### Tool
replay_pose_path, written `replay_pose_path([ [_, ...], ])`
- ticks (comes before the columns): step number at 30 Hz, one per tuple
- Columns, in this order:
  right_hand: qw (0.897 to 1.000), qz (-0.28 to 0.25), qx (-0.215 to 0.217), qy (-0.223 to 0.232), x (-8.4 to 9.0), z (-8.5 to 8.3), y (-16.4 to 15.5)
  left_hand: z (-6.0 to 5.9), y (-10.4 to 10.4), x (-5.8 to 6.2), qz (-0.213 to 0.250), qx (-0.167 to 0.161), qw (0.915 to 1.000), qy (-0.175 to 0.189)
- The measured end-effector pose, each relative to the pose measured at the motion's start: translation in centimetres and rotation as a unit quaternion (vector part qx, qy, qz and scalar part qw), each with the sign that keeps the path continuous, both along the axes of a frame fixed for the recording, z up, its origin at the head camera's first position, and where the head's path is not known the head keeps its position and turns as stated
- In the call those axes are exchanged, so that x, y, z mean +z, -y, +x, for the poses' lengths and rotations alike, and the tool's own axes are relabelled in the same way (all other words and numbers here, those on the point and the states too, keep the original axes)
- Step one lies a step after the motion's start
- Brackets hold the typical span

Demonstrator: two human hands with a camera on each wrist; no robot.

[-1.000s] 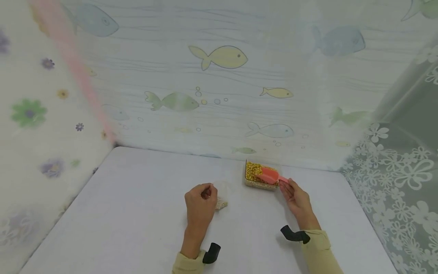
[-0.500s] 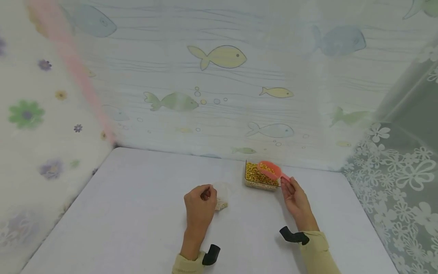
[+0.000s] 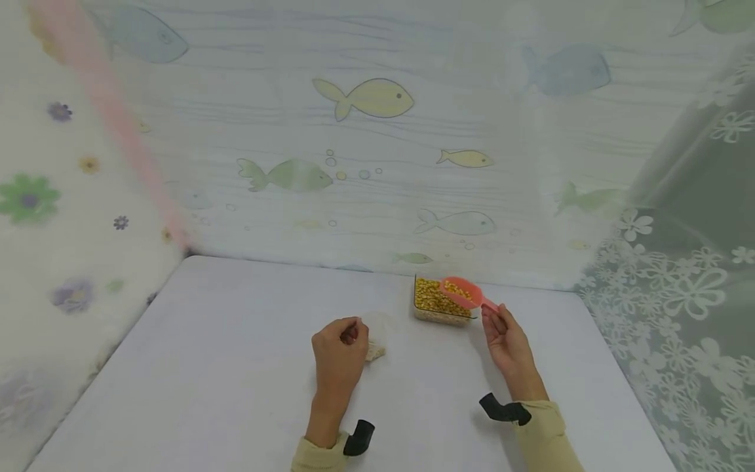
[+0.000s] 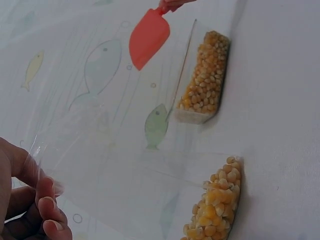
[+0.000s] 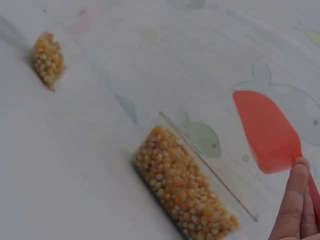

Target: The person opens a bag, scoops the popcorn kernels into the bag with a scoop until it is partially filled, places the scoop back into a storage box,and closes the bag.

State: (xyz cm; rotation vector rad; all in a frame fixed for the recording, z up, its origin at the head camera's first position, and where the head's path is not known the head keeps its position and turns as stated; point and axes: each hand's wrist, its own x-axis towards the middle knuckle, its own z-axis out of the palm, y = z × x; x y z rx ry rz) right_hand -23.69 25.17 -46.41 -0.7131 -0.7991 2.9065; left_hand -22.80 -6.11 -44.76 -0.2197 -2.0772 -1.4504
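Observation:
My right hand (image 3: 508, 344) grips the handle of a red scoop (image 3: 472, 296), which carries corn kernels and is raised over a clear rectangular container (image 3: 444, 316) of yellow kernels. In the right wrist view the scoop (image 5: 270, 132) is apart from the container (image 5: 187, 187). My left hand (image 3: 341, 351) pinches the top edge of a clear plastic bag (image 4: 125, 175) between thumb and fingers. Corn kernels (image 4: 217, 205) lie in the bag's bottom, which rests on the table; from the head view my hand partly hides the bag.
A white table (image 3: 236, 328) spreads under both hands. Behind it hangs a curtain (image 3: 366, 196) printed with fish, near the container's far side. A flowered sheet (image 3: 59, 262) borders the left and a lace-patterned curtain (image 3: 678, 314) the right.
My right hand has lifted the scoop out of the kernels, and it now holds a load above the container. The left hand keeps its pinch on the bag; the head view shifts slightly.

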Motion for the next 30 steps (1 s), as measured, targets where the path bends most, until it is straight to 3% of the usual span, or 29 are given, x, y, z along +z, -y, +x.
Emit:
replay_pose_path([
  [21,0.996,0.048,0.056,-0.048,1.9,2.9,3.0,0.1,0.1,0.2,-0.002,-0.006,0.9999,0.013],
  [30,0.986,0.079,0.108,-0.096,1.9,4.3,5.0,0.1,0.3,0.3,-0.002,-0.005,0.9999,0.013],
])
